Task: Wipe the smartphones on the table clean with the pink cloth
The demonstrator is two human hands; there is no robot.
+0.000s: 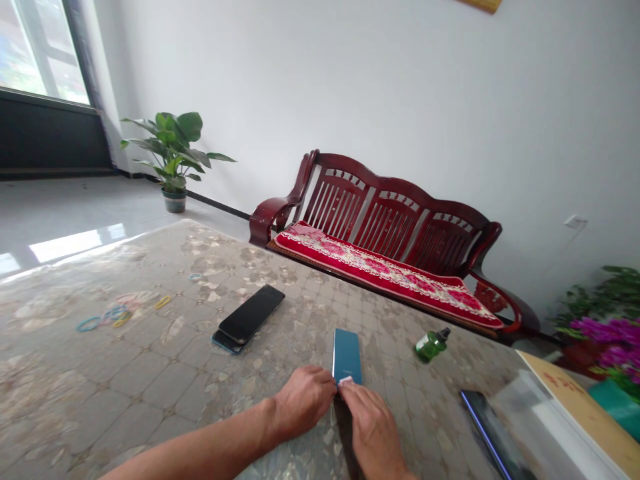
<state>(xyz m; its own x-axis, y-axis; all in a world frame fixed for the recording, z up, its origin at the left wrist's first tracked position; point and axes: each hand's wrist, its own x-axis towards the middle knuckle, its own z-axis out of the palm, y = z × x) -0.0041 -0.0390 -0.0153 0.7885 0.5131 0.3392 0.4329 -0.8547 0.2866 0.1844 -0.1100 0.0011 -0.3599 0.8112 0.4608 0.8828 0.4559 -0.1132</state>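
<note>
A blue smartphone [347,353] lies back side up on the patterned tablecloth in front of me. My left hand [306,399] is closed at its lower left corner, fingertips hidden behind the knuckles. A small white piece [346,381], perhaps tissue or cloth, shows under the fingertips of my right hand [369,417], which press together on the lower end of the phone. To the left, a black smartphone [253,313] rests partly on top of another phone [227,342], of which a bluish edge shows.
A green bottle [431,345] stands right of the phone. Nearer me on the right lie another phone [493,427] and a box [575,407]. Coloured rubber bands [117,315] are scattered at left. Beyond the table [170,373] is a wooden bench [385,220].
</note>
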